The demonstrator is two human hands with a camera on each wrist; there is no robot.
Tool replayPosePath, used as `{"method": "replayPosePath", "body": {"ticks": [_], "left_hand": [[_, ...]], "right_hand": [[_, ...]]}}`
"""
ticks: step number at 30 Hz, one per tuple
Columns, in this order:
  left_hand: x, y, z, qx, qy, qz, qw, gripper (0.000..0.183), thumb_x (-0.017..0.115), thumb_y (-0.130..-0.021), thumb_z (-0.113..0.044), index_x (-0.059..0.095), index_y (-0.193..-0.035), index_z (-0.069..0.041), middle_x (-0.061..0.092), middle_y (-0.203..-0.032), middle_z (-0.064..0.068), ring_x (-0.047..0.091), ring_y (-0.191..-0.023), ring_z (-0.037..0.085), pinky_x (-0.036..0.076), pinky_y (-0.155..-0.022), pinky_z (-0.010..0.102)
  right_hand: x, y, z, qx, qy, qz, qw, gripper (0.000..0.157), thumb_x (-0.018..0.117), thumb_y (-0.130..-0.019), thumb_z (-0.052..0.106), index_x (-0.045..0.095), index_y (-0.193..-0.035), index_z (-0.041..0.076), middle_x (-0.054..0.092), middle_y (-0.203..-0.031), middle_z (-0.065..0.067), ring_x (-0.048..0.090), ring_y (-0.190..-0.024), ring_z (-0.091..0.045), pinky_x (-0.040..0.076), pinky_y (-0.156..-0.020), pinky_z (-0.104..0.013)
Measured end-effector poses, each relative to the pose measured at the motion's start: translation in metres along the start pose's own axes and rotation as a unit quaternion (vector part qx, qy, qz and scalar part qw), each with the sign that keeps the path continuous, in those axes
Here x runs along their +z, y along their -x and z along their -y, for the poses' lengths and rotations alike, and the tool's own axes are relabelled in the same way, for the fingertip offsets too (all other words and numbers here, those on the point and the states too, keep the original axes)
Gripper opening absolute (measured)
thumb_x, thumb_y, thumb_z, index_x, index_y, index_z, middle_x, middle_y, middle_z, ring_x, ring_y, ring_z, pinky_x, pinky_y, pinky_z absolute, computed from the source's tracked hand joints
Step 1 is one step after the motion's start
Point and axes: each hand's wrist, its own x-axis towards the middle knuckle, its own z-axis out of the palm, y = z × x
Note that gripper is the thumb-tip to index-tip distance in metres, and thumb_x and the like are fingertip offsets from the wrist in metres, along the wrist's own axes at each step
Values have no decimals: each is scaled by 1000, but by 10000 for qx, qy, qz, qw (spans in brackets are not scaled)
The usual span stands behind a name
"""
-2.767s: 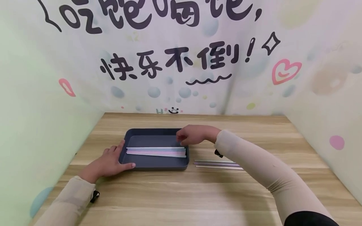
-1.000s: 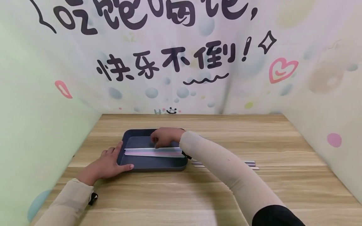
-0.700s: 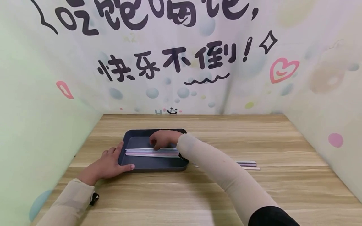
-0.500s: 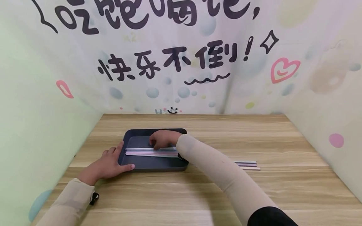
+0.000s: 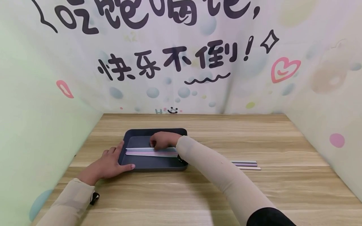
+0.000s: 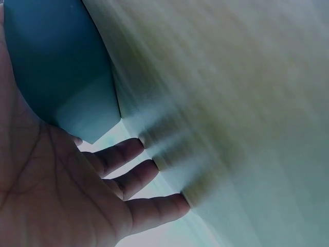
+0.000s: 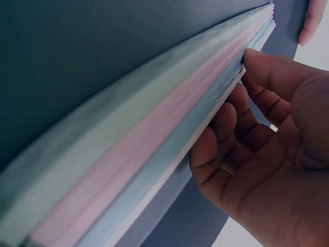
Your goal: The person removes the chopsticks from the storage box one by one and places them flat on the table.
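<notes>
A dark grey-blue tray (image 5: pixel 154 169) lies on the table with a bundle of thin pastel sticks (image 5: pixel 138 152) along its length. My left hand (image 5: pixel 108 162) steadies the tray's left end, thumb over the front corner; the left wrist view shows straight fingers (image 6: pixel 157 212) touching the tabletop beside the tray wall. Inside the tray, at the far side of the bundle, my right hand (image 5: pixel 165 140) has curled fingers. In the right wrist view its thumb and fingers pinch the bundle's edge, where white, blue, pink and green sticks (image 7: pixel 149 123) lie side by side. My right forearm hides the bundle's right end.
A few more sticks (image 5: pixel 246 164), one of them purple, lie on the wooden table (image 5: pixel 158 201) to the right of the tray, partly behind my right sleeve (image 5: pixel 209 163). A printed cloth backdrop (image 5: pixel 175 62) closes off the rear, with pale walls at both sides.
Since the earliest frame my right hand has moved left, from the bundle's right end to its middle. Over the last half second it barely shifts. My left hand keeps its place on the tray.
</notes>
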Motion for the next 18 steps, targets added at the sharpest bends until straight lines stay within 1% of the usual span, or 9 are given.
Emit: {"method": "replayPosePath", "body": {"ticks": [6,12,18], "left_hand": [[1,-1,0,-12,-4,30,10000,121,60,-81,-76,10,-155,7,29,-143,42,29,-127,62,37,-95,69],[-1,0,-1,-11,-18,16,10000,121,61,-81,-75,10,-154,7,30,-142,43,30,-126,62,37,-95,69],[-2,2,-3,-12,4,44,10000,120,63,-82,-72,10,-154,7,30,-142,43,30,-126,62,38,-94,68]], "right_hand": [[0,-1,-2,34,-103,56,9999,4,66,-95,10,63,-93,11,57,-87,-1,52,-73,-15,42,-63,-26],[0,-1,-4,30,-165,115,9998,3,65,-94,9,63,-96,8,54,-85,-1,51,-73,-14,41,-63,-26],[-1,-1,-4,35,-142,30,9999,2,65,-94,9,65,-95,7,55,-83,-1,51,-73,-14,40,-63,-26]]}}
